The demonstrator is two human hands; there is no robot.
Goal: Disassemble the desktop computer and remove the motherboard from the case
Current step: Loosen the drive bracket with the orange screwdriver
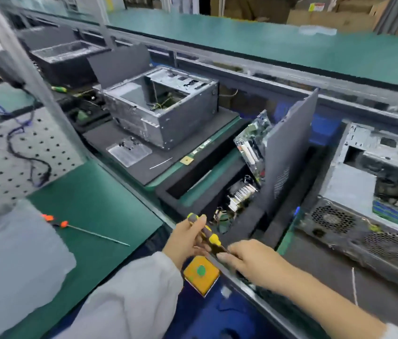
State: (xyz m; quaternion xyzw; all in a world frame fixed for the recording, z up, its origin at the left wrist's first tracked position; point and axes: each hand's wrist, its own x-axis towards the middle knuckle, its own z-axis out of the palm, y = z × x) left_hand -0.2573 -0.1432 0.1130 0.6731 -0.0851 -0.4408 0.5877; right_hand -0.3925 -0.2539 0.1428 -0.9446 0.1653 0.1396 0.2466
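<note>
My left hand (188,237) grips a yellow-and-black screwdriver (209,233) by its handle, its tip pointing right toward my right hand (251,261). That hand lies with its fingers extended on the near edge of the conveyor frame, touching the screwdriver's tip. Beyond the hands a green motherboard (254,143) leans upright against a dark side panel (288,152), with a finned heatsink (240,194) below it. An open grey computer case (364,199) lies at the right. A second, emptied case (166,106) stands on a black pallet further back.
An orange-handled screwdriver (83,230) lies on the green mat at the left. A yellow square pad with a green dot (201,274) sits below my hands. A perforated board with a dark cable (21,152) is at the far left. A metal post (34,77) rises at the left.
</note>
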